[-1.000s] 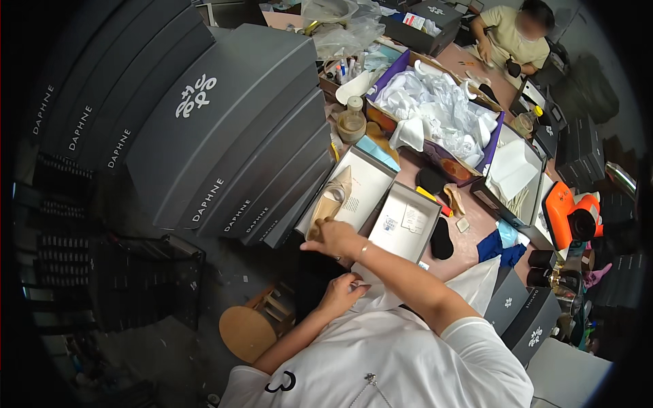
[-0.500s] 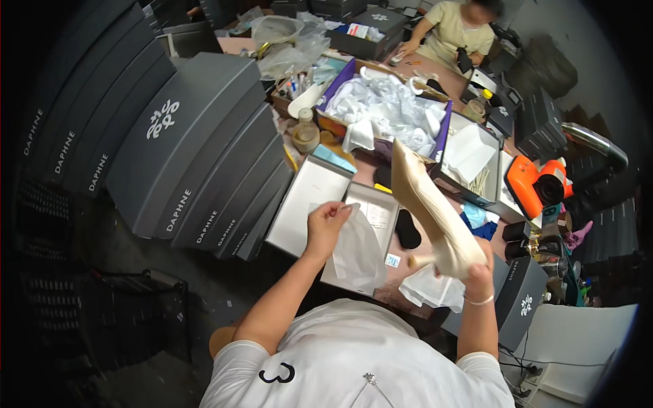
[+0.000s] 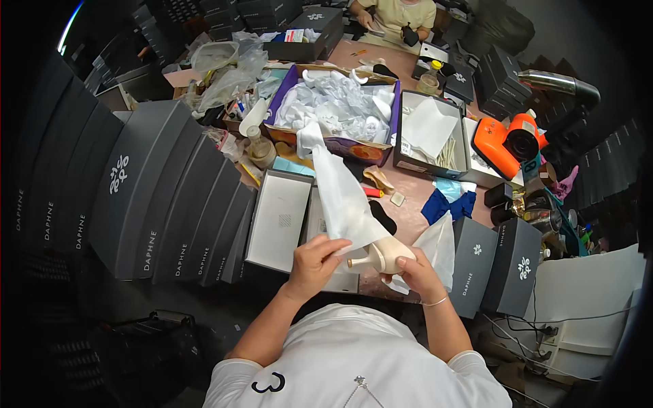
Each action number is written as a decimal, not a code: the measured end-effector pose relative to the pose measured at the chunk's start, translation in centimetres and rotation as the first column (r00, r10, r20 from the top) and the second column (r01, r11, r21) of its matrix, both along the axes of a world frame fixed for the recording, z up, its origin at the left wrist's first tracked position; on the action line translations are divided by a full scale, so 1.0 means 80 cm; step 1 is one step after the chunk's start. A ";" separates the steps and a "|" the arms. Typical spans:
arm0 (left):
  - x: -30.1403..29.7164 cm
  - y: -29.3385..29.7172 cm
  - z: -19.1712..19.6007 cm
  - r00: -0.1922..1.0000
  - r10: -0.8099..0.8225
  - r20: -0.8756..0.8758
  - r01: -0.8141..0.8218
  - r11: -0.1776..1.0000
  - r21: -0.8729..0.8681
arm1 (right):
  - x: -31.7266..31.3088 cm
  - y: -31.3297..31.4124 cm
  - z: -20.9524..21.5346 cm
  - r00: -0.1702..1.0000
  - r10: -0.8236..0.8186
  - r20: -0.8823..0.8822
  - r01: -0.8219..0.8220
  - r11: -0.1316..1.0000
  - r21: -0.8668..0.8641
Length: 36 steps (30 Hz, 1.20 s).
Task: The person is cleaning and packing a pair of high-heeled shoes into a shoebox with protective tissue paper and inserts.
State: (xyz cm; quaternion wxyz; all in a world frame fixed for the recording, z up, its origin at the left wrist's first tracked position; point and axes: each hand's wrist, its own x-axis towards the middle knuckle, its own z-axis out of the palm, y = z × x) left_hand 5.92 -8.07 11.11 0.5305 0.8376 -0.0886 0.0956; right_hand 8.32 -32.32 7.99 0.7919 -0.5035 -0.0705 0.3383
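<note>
A beige high-heeled shoe (image 3: 391,250) is held in front of me, its toe pointing away and its heel sticking out to the left. My right hand (image 3: 416,272) grips it at the back, thumb on top. Over the shoe's front lies a thin white translucent bag (image 3: 343,200), which hides the toe. My left hand (image 3: 314,262) pinches the bag's near edge beside the shoe. Below them is an open grey shoe box (image 3: 275,224) with a pale inside, partly covered by the bag and my left hand. Another thin white sheet or bag (image 3: 437,248) lies right of the shoe.
Stacked dark shoe boxes (image 3: 136,204) rise at the left; two more boxes (image 3: 513,272) stand at the right. Beyond are a purple-edged carton (image 3: 393,122) of crumpled white wrapping, a glass bottle (image 3: 260,149) and an orange device (image 3: 496,149). A co-worker (image 3: 398,20) sits opposite.
My right hand has brought the shoe left and lower. The bag, which hung from my left hand above the box, now covers the shoe's front. The view has shifted too.
</note>
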 end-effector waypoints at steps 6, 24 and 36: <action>-0.013 -0.019 -0.006 0.979 0.078 0.186 -0.078 0.997 -0.008 | -0.011 0.056 -0.019 0.967 -0.240 -0.086 0.251 0.955 0.159; -0.062 -0.027 -0.041 0.960 -0.275 0.057 0.265 0.954 0.142 | 0.006 0.094 -0.131 0.894 -0.021 0.448 0.173 0.937 -0.302; -0.012 0.080 -0.061 0.801 0.478 -0.361 -0.583 0.482 -0.654 | -0.049 0.114 -0.052 0.924 0.146 0.353 -0.015 0.937 -0.348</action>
